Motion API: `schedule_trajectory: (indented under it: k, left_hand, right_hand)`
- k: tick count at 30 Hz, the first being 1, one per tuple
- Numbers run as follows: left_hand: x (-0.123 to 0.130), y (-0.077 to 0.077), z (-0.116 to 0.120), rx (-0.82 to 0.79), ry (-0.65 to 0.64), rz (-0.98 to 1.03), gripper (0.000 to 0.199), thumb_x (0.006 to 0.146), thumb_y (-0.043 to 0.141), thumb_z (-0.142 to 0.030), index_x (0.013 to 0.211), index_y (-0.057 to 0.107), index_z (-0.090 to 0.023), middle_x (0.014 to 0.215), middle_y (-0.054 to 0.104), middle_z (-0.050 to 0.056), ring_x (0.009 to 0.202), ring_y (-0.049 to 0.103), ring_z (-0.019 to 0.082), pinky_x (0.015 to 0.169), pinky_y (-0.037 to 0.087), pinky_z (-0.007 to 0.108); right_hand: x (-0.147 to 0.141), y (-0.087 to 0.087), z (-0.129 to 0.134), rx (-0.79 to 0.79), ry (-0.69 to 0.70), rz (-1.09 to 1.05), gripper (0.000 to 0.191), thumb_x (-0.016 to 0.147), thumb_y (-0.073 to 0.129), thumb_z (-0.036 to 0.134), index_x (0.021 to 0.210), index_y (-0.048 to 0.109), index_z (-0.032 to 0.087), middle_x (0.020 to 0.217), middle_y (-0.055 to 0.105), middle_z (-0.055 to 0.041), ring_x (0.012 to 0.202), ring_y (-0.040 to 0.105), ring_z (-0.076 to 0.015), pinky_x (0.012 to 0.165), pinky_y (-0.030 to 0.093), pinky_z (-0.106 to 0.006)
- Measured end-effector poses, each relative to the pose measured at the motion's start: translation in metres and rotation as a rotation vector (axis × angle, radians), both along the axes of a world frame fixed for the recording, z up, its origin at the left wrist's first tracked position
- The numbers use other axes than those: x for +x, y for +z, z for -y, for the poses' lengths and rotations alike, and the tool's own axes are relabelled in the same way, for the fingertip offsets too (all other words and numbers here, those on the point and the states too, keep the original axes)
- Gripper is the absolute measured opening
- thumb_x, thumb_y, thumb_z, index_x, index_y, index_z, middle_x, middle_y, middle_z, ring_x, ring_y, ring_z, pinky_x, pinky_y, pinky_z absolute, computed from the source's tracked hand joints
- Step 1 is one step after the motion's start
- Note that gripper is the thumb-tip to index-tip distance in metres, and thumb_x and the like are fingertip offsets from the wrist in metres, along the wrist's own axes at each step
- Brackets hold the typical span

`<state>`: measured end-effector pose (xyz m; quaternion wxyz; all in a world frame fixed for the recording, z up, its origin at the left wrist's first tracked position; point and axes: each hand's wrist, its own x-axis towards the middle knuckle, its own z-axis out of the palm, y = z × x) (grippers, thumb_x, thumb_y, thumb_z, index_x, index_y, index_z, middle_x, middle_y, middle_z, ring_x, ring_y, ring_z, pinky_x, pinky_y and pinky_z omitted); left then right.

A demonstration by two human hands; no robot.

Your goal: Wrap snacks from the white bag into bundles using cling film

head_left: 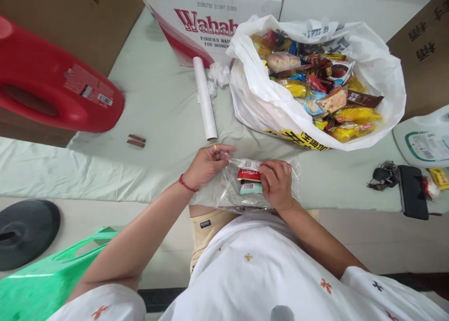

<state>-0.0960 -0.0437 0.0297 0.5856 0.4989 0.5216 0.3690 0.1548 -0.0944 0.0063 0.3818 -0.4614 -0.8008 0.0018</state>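
A clear plastic bag [224,195] lies at the table's near edge, with a red snack packet [248,174] and a pale green packet [250,188] in it. My left hand [206,166] pinches the bag's upper left edge between closed fingers. At the right, my right hand [278,183] is closed on the bag beside the packets, its fingertips near a white barcode strip. Beyond my hands stands a white plastic bag [252,101] full of wrapped snacks.
A white roll [205,99] lies before a Wahaha carton [217,8]. A red jug [84,96] and brown strips [136,140] are left. Keys [384,176], a phone [413,192] and a white bottle [426,136] are right. A green basket [52,279] stands below left.
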Motion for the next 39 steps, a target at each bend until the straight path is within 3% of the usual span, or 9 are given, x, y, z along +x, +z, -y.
schedule_trajectory:
  k: [6, 11, 15, 18, 22, 26, 29, 34, 39]
  left_hand:
    - [-0.029, 0.007, 0.008, 0.385, -0.227, -0.322, 0.015, 0.088, 0.073, -0.033, 0.093, 0.078, -0.020, 0.100, 0.067, 0.005, 0.081, 0.064, 0.014, 0.073, 0.052, 0.026]
    - [-0.052, 0.004, 0.014, 0.476, -0.295, -0.416, 0.017, 0.095, 0.065, -0.032, 0.084, 0.073, -0.021, 0.092, 0.067, 0.003, 0.075, 0.062, 0.012, 0.072, 0.050, 0.025]
    - [-0.078, 0.001, 0.028, 0.413, -0.097, -0.539, 0.017, 0.090, 0.064, -0.030, 0.078, 0.068, -0.019, 0.088, 0.066, 0.003, 0.076, 0.061, 0.013, 0.071, 0.047, 0.026]
    - [-0.084, 0.006, 0.049, 0.244, 0.062, -0.589, 0.019, 0.089, 0.062, -0.033, 0.083, 0.070, -0.017, 0.086, 0.067, 0.003, 0.072, 0.056, 0.013, 0.065, 0.044, 0.025]
    - [-0.054, 0.015, 0.074, 0.070, -0.095, -0.632, 0.032, 0.089, 0.060, -0.047, 0.083, 0.076, -0.019, 0.084, 0.069, 0.004, 0.065, 0.055, 0.014, 0.060, 0.043, 0.027]
    - [-0.013, 0.015, 0.079, -0.051, 0.009, -0.714, 0.044, 0.085, 0.062, -0.063, 0.071, 0.071, -0.022, 0.070, 0.060, 0.001, 0.058, 0.050, 0.014, 0.055, 0.038, 0.028]
    - [0.002, 0.012, 0.078, -0.115, 0.115, -0.674, 0.042, 0.077, 0.070, -0.063, 0.067, 0.066, -0.022, 0.066, 0.059, 0.000, 0.059, 0.050, 0.015, 0.055, 0.037, 0.028]
    - [-0.009, 0.011, 0.080, -0.182, 0.156, -0.447, 0.039, 0.072, 0.074, -0.058, 0.068, 0.062, -0.021, 0.062, 0.053, -0.003, 0.059, 0.045, 0.013, 0.057, 0.036, 0.026]
    - [-0.036, 0.015, 0.075, -0.263, 0.038, -0.419, 0.043, 0.069, 0.080, -0.059, 0.070, 0.063, -0.019, 0.061, 0.050, -0.004, 0.060, 0.043, 0.012, 0.057, 0.034, 0.024]
  right_hand:
    - [0.005, -0.003, -0.001, -0.030, 0.060, 0.008, 0.045, 0.094, 0.057, 0.008, 0.131, 0.067, 0.032, 0.113, 0.070, -0.0058, 0.104, 0.058, -0.0229, 0.094, 0.040, -0.042]
    - [0.006, -0.005, -0.003, -0.040, 0.100, -0.063, 0.045, 0.092, 0.059, 0.006, 0.127, 0.070, 0.034, 0.113, 0.071, -0.0034, 0.105, 0.059, -0.0218, 0.094, 0.040, -0.042]
    - [0.006, -0.005, -0.004, -0.039, 0.087, -0.087, 0.042, 0.094, 0.059, 0.007, 0.124, 0.071, 0.033, 0.112, 0.072, -0.0034, 0.104, 0.059, -0.0219, 0.093, 0.040, -0.042]
    - [0.006, -0.004, -0.004, -0.038, 0.076, -0.081, 0.041, 0.093, 0.059, 0.007, 0.123, 0.072, 0.032, 0.112, 0.072, -0.0039, 0.104, 0.059, -0.0227, 0.093, 0.041, -0.043]
    - [0.006, -0.005, -0.003, -0.056, 0.065, -0.061, 0.047, 0.090, 0.059, 0.005, 0.125, 0.073, 0.035, 0.112, 0.072, -0.0037, 0.105, 0.058, -0.0230, 0.093, 0.041, -0.042]
    - [0.006, -0.007, -0.003, -0.062, 0.064, -0.054, 0.052, 0.090, 0.059, 0.006, 0.128, 0.073, 0.037, 0.113, 0.071, -0.0037, 0.106, 0.057, -0.0230, 0.093, 0.042, -0.042]
    - [0.007, -0.007, -0.003, -0.072, 0.062, -0.038, 0.050, 0.092, 0.059, 0.006, 0.128, 0.073, 0.038, 0.113, 0.071, -0.0036, 0.106, 0.057, -0.0228, 0.094, 0.042, -0.041]
    - [0.007, -0.006, -0.003, -0.055, 0.069, -0.044, 0.046, 0.092, 0.059, 0.006, 0.124, 0.075, 0.035, 0.113, 0.072, -0.0041, 0.106, 0.057, -0.0226, 0.094, 0.041, -0.041]
    - [0.008, -0.009, -0.003, -0.075, 0.074, -0.017, 0.047, 0.090, 0.061, 0.005, 0.123, 0.075, 0.035, 0.113, 0.071, -0.0037, 0.107, 0.056, -0.0223, 0.094, 0.041, -0.041]
